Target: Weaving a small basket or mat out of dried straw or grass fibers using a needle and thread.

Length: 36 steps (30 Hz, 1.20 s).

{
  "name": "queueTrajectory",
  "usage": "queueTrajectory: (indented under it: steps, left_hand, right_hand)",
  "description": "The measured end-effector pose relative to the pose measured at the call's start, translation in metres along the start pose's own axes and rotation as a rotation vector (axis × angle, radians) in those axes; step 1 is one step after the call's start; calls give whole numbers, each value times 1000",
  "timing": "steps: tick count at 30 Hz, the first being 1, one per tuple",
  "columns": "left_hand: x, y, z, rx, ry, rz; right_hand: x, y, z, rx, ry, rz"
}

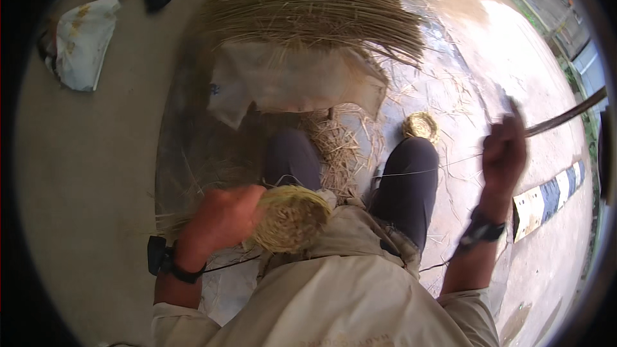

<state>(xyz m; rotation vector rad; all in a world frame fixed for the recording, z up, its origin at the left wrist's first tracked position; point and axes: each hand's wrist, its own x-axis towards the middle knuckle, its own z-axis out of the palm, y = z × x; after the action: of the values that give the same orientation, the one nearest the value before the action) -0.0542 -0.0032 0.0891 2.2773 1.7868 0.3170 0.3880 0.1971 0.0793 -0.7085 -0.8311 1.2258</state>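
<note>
Going by the head view, looks like the weaving step on the basket [290, 223], with the strand [411, 173] stretched out long. For the next move, would bet on needing a steady pull to snug things down without snapping anything. Got the left hand [222, 218] clamped on the basket between 9 and 10 o'clock on its edge, putting the basket at 3 o'clock from that grip, touching, with its open side facing up. Got the right hand [504, 154] way out between 2 and 3 o'clock from the basket, by the far end of the strand. Too blurred there, so can't tell whether pinched on it. Can't trace the strand into the basket either. Also see a second basket [421, 127] between 9 and 10 o'clock from the right hand, just past the knee [411, 153], plus straw [315, 6] up at 12.
</note>
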Motion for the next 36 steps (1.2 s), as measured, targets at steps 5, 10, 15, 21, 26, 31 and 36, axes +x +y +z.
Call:
queueTrajectory:
  steps: [5, 10, 15, 21, 26, 31, 36]
  left_hand:
    - [34, 35, 12, -165, -16, 186]
    - [42, 41, 16, -272, -27, 63]
    - [38, 27, 39, -302, 59, 148]
    - [40, 25, 47, -326, 64, 144]
    - [42, 24, 45, -262, -10, 122]
    - [42, 27, 49, -283, 19, 97]
    - [32, 21, 59, -319, 57, 10]
  right_hand:
    - [-79, 69, 127, -586, -1002, 208]
    - [-93, 144, 58, -474, -990, 737]
    - [-76, 114, 17, -725, -1276, 634]
    - [-64, 88, 35, -544, -960, 746]
    - [-92, 127, 95, -306, -932, 415]
    - [-86, 196, 79, -443, -1119, 458]
    - [-76, 168, 35, -677, -1270, 518]
